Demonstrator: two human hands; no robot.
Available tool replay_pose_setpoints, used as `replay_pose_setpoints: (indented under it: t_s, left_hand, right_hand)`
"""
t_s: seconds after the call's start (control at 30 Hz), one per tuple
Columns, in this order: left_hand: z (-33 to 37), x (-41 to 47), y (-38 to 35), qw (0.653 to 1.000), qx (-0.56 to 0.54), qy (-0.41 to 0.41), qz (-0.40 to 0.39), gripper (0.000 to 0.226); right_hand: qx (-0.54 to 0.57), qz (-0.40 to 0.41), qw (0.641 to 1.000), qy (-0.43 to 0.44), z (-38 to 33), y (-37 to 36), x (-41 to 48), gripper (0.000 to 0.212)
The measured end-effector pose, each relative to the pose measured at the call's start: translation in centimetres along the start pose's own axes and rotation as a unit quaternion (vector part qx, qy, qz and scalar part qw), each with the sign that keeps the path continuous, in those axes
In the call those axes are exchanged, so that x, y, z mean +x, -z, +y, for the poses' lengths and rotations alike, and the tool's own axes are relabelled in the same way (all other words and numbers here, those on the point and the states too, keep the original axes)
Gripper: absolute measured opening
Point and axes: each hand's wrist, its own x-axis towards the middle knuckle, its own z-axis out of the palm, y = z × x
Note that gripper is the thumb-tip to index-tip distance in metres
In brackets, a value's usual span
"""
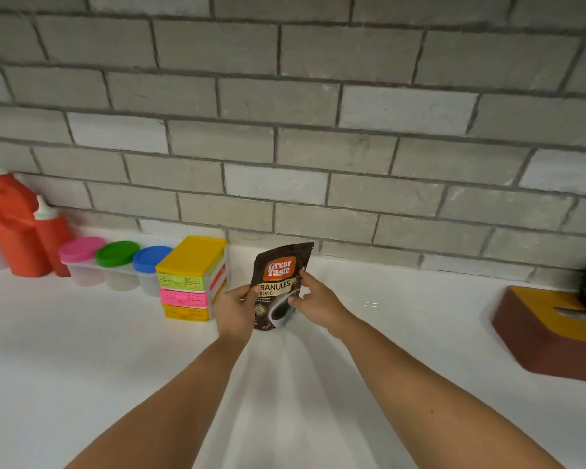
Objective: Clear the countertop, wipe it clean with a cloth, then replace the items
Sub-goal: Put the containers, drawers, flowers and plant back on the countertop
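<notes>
I hold the dark brown shiny coffee pouch with both hands. My left hand is wrapped round its left edge, with the thumb on the front. My right hand pinches its right edge with the fingertips. I use two hands because the pouch is soft and floppy, and two hands hold it up tall with the picture facing me. Its bottom looks like it touches the white tabletop, but I cannot be sure, because my hands hide part of it.

The pouch is close to the grey brick wall, just right of the little stack of coloured plastic drawers with the yellow lid. I think I am putting it in its spot in the row with the three clear tubs with pink, green and blue lids and the orange squeeze bottles.

There is lots of bare room on my right, up to the brown and yellow tissue box. The drawers on my left are near, so I should not bump them.
</notes>
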Motion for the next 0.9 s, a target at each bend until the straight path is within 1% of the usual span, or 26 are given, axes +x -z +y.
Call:
replay_pose_setpoints:
  t_s: [0.1, 0.27, 0.4, 0.7, 0.8, 0.9]
  left_hand:
    - [-0.8, 1.2, 0.2, 0.999, 0.015, -0.004, 0.028, 0.024]
    - [-1.5, 2.1, 0.1, 0.998, 0.002, -0.005, 0.063, 0.025]
    - [-1.9, 2.6, 0.1, 0.998, -0.011, 0.002, 0.061, 0.025]
    - [-2.8, 2.5, -0.2, 1.000, -0.008, 0.006, 0.022, 0.033]
    - [-2.9, 2.0, -0.8, 0.999, -0.004, 0.018, 0.036, 0.041]
    - [-2.7, 1.2, -1.2, 0.995, 0.016, 0.042, 0.084, 0.043]
  right_hand:
    - [-0.005, -0.022, 1.000, 0.001, -0.2, -1.9, 1.2, 0.065]
    - [-0.030, -0.042, 0.998, 0.018, -0.4, -4.5, 2.3, 0.060]
    - [-0.035, -0.043, 0.998, 0.019, -0.2, -5.5, 2.5, 0.059]
    - [-0.055, -0.026, 0.998, 0.016, 0.2, -4.5, 1.9, 0.058]
    - [-0.056, -0.012, 0.998, 0.013, 0.5, -3.6, 1.5, 0.057]
    - [-0.050, -0.001, 0.999, 0.017, 0.8, -2.4, 1.0, 0.054]
